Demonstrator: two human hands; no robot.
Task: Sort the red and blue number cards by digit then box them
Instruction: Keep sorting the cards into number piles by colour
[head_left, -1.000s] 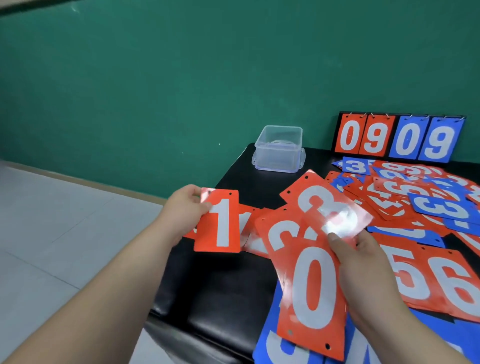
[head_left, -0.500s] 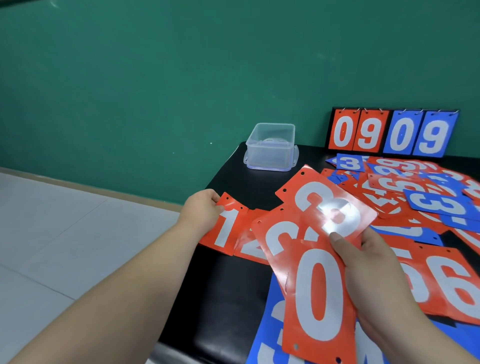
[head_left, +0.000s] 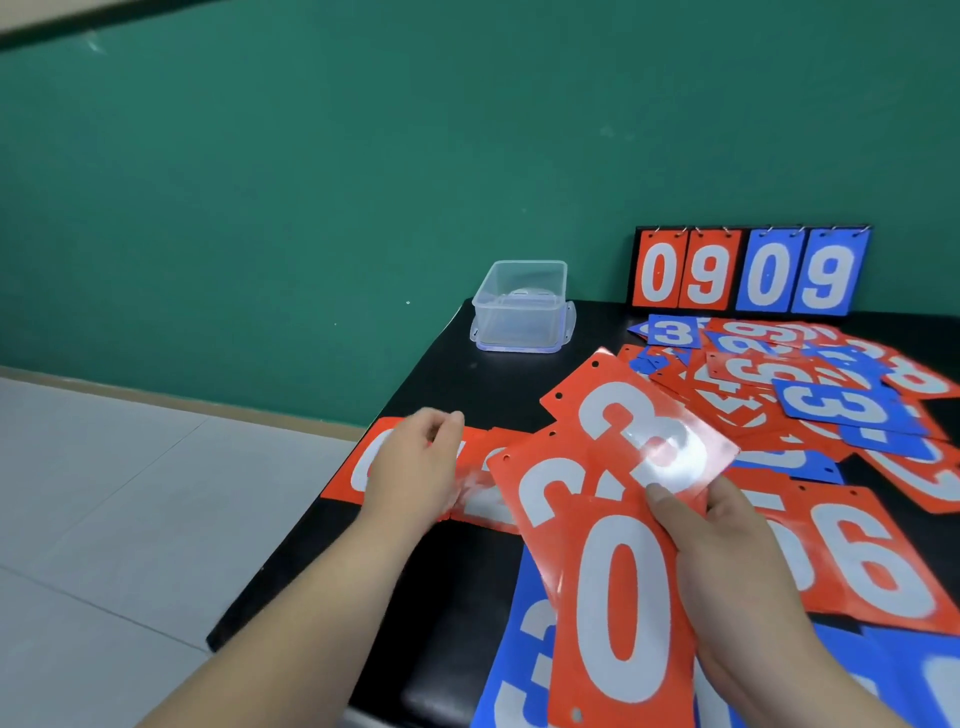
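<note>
The left hand (head_left: 415, 462) is hovering, fingers loosely curled and holding nothing, over the row of flat red plastic number cards (head_left: 363, 483) lying right at the black table's (head_left: 467, 395) left edge, so I'd be nudging them inward. Bare tabletop is stretching back to the clear plastic box (head_left: 519, 306). The right hand (head_left: 727, 561) is gripping a fan of red cards (head_left: 623, 457) beside the mixed red and blue heap (head_left: 831, 405).

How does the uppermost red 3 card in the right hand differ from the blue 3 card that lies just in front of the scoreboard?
The uppermost red 3 card has a red ground, the blue 3 card a blue one. The red one is held in the right hand, fanned over other cards; the blue one lies flat on the table. The red card's digit is tilted; the blue card's reads nearly straight. Both bear a white 3.
</note>
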